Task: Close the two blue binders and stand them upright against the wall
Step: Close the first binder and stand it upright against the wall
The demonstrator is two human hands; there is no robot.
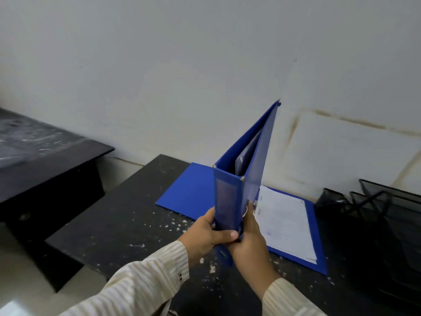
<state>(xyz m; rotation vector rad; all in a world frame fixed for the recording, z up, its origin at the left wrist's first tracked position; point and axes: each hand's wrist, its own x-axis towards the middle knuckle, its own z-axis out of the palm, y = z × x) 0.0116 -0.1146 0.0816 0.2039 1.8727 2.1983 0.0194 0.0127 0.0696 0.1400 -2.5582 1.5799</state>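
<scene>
A closed blue binder (pixel 247 169) is held up in the air over the dark speckled table (pixel 118 215), its spine toward me and its covers slanting up to the wall. My left hand (pixel 208 233) grips the lower spine from the left. From the right, my right hand (pixel 249 242) clasps the same end, near a metal ring. Behind it a second blue binder (pixel 189 190) lies open and flat on the table, white sheets (pixel 282 222) on its right half.
Black wire-mesh desk trays (pixel 373 208) stand at the right by the stained wall (pixel 182 65). A lower dark table (pixel 45 156) sits to the left, across a gap showing floor.
</scene>
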